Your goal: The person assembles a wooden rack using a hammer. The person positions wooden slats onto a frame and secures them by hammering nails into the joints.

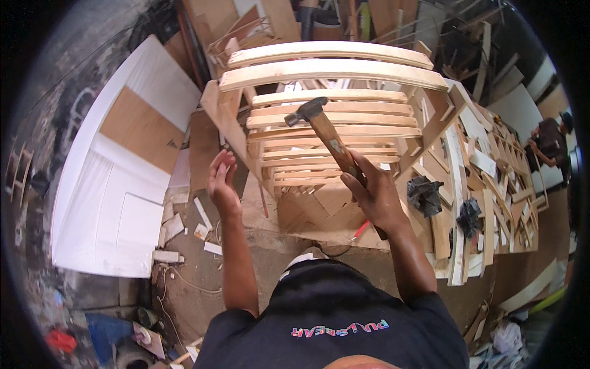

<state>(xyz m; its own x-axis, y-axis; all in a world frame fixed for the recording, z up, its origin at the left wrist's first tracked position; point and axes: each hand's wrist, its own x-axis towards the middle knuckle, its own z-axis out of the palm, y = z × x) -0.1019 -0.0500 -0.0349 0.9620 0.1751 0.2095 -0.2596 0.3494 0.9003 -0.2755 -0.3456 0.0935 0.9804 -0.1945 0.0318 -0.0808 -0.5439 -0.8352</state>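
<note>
In my right hand (375, 190) is a hammer (332, 138) with a dark metal head and a worn wooden handle. Its head is raised over the slats of a pale wooden frame (335, 72), which stands in front of me with several rows of slats. My left hand (224, 187) is beside the frame's left side, fingers curled together with the tips upward. Something small may be between those fingertips, too small to make out. Below the slats lies a brown board (319, 212), and a red-handled tool (361, 229) rests near its front edge.
A large white panel (117, 203) leans at the left. Offcuts (174, 227) and a cable (184, 284) lie on the floor there. Wood scraps (491, 190) and black plastic bags (424, 195) are piled at the right. Another person (550, 144) is at the far right.
</note>
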